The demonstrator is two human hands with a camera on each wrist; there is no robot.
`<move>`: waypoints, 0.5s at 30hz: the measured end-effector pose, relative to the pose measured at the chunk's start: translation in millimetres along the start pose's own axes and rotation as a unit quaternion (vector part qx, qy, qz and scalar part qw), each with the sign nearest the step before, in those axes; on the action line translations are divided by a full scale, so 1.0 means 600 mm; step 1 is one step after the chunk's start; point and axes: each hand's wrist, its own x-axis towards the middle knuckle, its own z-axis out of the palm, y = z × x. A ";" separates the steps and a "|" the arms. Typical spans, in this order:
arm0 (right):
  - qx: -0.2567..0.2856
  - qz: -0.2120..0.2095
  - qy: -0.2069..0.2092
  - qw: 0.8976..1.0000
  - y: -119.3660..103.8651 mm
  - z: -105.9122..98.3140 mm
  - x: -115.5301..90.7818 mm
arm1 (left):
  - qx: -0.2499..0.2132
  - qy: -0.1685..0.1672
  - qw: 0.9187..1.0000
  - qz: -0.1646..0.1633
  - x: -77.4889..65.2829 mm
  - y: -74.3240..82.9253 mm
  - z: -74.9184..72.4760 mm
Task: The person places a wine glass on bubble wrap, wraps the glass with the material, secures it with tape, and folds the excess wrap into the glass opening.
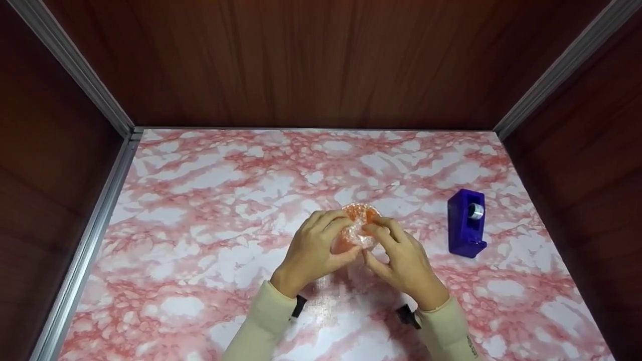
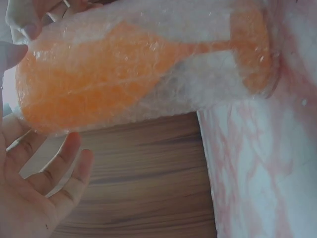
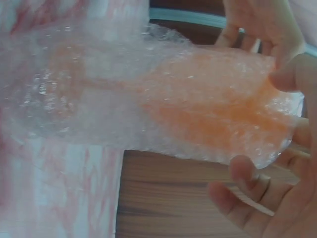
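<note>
An orange stemmed goblet (image 2: 119, 69), rolled in clear bubble wrap (image 3: 109, 124), stands upright on the table, its foot and stem showing through the wrap in both wrist views. From the left, my left hand (image 1: 316, 243) holds the top of the bundle, thumb on the near side and fingers over the rim. Opposite it, my right hand (image 1: 404, 255) grips the wrap's upper edge between bent fingers and thumb. Both thumbs come close together at the near side. The head view looks down on the bundle's top, partly hidden by the fingers.
A purple tape dispenser (image 1: 464, 223) with a tape roll in it stands to the right on the red-and-white marbled tabletop (image 1: 210, 200). Dark wood panels (image 1: 311, 65) with metal edge strips enclose the back and both sides.
</note>
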 end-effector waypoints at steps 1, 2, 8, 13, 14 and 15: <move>-0.004 0.001 -0.002 1.000 -0.001 -0.001 0.002 | 0.000 -0.001 1.000 0.000 -0.001 0.001 0.000; -0.008 0.002 -0.004 1.000 -0.002 -0.001 0.003 | -0.001 -0.003 1.000 -0.001 -0.002 0.002 0.000; -0.022 0.015 -0.029 0.999 -0.009 -0.002 0.010 | -0.001 -0.016 1.000 -0.013 -0.002 0.009 -0.007; -0.020 0.018 -0.057 0.998 -0.009 -0.003 0.013 | 0.022 -0.054 0.998 -0.016 0.007 0.015 -0.014; -0.017 0.020 -0.064 0.998 -0.008 -0.004 0.013 | 0.027 -0.068 0.997 -0.019 0.010 0.016 -0.016; -0.013 0.022 -0.073 0.997 -0.008 -0.005 0.014 | 0.027 -0.082 0.996 -0.021 0.013 0.018 -0.017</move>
